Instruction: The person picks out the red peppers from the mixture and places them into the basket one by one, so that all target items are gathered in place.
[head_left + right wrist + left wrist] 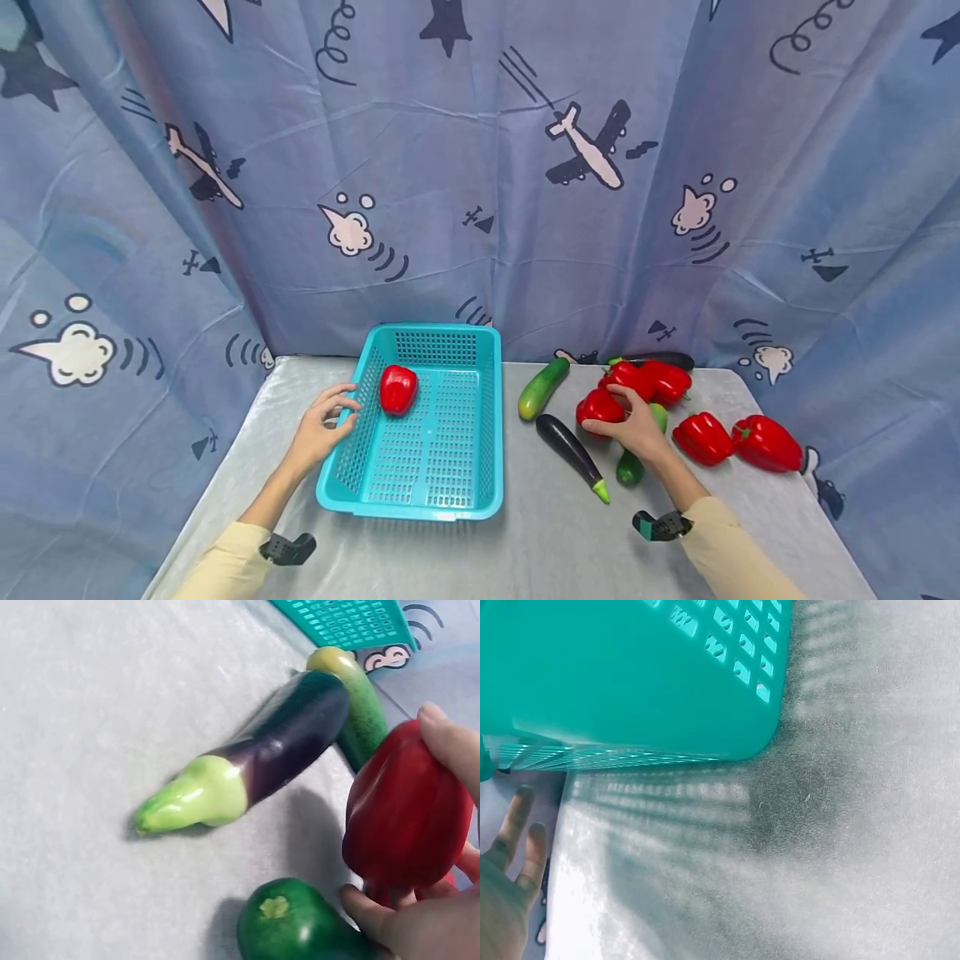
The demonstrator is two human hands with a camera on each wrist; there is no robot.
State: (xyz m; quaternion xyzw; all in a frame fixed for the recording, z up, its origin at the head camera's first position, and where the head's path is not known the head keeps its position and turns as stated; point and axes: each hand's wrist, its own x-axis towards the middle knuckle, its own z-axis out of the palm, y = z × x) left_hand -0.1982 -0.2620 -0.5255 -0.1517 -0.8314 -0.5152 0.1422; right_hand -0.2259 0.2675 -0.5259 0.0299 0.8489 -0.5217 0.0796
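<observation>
My right hand [634, 427] grips a red bell pepper [598, 406]. In the right wrist view the thumb and fingers are around that pepper [409, 810], just above a green cucumber [289, 919]. A dark eggplant [568, 451] with a light green stem end lies beside it on the table. At the turquoise basket's [491, 492] left rim is my left hand [321, 429], its fingers loosely bent and holding nothing. Two of its fingers [536, 855] show beside the basket wall in the left wrist view. Inside the basket lies another red bell pepper [398, 389].
A green cucumber [543, 388] lies between the basket and the right hand. Several more red peppers [767, 443] sit at the right, with a second eggplant [667, 360] by the back edge. A patterned blue curtain [450, 183] hangs behind the grey table [555, 542].
</observation>
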